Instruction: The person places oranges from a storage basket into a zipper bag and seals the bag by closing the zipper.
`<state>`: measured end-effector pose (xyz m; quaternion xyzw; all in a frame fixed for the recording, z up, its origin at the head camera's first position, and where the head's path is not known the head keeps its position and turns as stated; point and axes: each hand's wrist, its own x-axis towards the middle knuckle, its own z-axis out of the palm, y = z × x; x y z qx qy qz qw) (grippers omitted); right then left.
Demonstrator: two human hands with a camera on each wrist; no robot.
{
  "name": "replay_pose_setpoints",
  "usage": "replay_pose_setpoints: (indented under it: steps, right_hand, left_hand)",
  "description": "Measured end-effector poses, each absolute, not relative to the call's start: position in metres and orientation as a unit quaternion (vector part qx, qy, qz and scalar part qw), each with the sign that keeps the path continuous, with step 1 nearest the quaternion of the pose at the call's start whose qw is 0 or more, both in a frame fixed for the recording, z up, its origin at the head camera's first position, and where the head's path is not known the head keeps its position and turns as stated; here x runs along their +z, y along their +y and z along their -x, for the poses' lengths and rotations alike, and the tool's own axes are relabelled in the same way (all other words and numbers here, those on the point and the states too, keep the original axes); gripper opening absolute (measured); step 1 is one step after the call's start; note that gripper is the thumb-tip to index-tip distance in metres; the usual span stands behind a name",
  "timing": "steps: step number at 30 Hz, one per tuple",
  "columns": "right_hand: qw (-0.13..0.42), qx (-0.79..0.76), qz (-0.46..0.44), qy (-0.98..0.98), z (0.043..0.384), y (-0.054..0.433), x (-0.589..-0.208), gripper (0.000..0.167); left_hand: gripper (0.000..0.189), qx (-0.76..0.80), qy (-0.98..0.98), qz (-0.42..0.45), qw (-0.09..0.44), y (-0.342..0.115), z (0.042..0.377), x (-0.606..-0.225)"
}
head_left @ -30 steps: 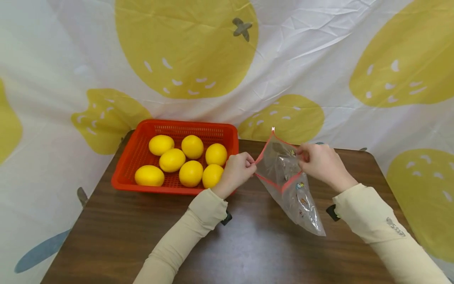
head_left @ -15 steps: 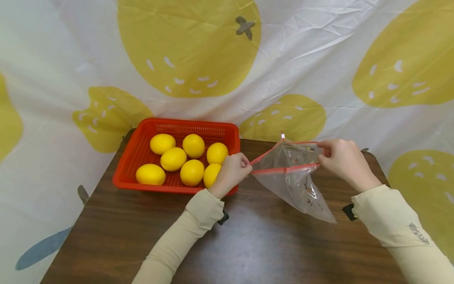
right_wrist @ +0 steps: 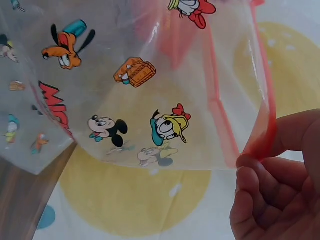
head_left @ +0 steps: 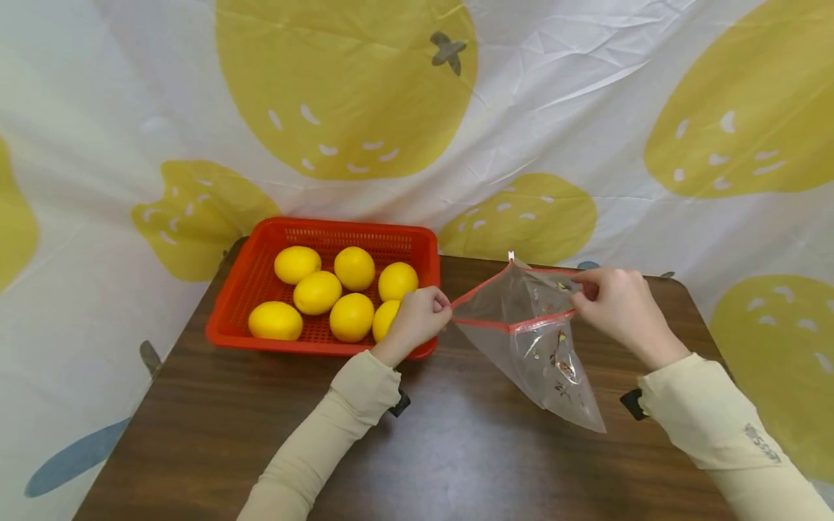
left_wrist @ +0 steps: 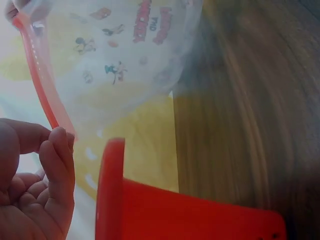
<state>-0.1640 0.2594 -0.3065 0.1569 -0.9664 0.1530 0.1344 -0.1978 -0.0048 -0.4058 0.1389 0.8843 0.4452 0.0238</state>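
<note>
Transparent plastic makes the bag (head_left: 550,376), held over the desk (head_left: 456,456) right of the basket (head_left: 287,346), probably light, limp and slippery, best gripped by its red rim (head_left: 541,322), where left hand (head_left: 417,316) and right hand (head_left: 622,304) pinch opposite sides, while red letters (right_wrist: 52,103) read "MIC", the rest unclear.

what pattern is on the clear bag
The clear bag has colourful cartoon characters, showing best in the right wrist view.

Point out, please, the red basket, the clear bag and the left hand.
Red basket (head_left: 313,349), head view: front rim.
Clear bag (right_wrist: 137,95), right wrist view: printed wall.
Left hand (head_left: 415,320), head view: back of the hand.
</note>
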Motion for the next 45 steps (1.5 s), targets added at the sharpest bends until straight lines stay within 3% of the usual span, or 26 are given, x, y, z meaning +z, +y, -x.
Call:
replay_pose_setpoints:
  steps: [10, 22, 32, 45]
  right_hand:
    - [0.110, 0.169, -0.194, -0.960, 0.170, 0.234, -0.317, 0.022]
    - [0.091, 0.185, -0.212, -0.955, 0.177, 0.221, -0.334, 0.026]
    - [0.087, 0.185, -0.222, -0.953, 0.184, 0.217, -0.345, 0.026]
    - [0.052, 0.164, -0.223, -0.959, 0.188, 0.215, -0.348, 0.022]
  left_hand:
    - [0.013, 0.428, 0.887, -0.166, 0.051, -0.017, 0.197, -0.406]
    - [0.026, 0.388, 0.914, -0.119, 0.017, -0.072, 0.211, -0.398]
    - [0.038, 0.345, 0.935, -0.073, 0.045, -0.117, 0.216, -0.409]
    - [0.051, 0.301, 0.947, -0.087, 0.076, -0.130, 0.221, -0.425]
